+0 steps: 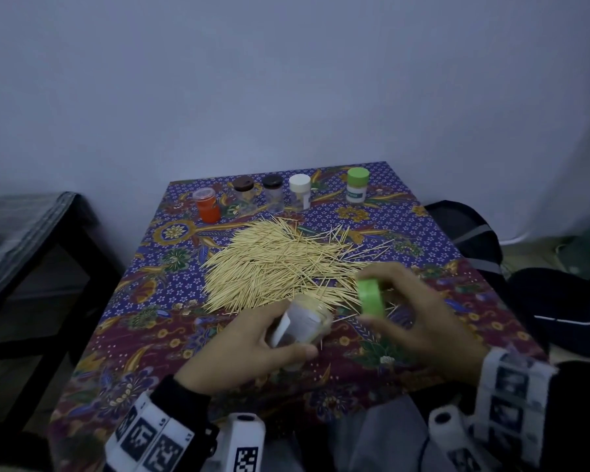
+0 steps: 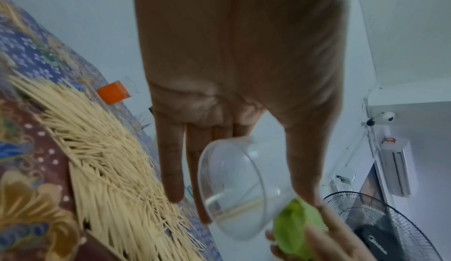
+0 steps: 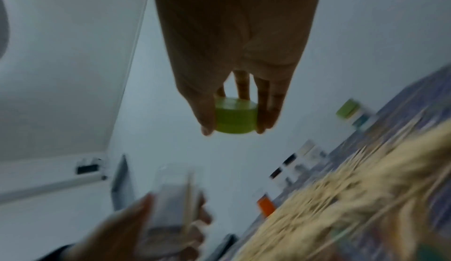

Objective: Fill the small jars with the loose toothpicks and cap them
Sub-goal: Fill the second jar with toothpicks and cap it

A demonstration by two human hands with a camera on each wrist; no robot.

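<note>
Gripping jar (image 1: 304, 323) in L hand (image 1: 252, 345), green cap (image 1: 371, 298) in R hand (image 1: 419, 321).

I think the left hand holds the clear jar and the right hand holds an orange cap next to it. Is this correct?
Not quite: the cap in the right hand is green, not orange, as the head view and the right wrist view both show. The rest stands: the left hand holds the clear jar, and the cap is next to it.
</note>
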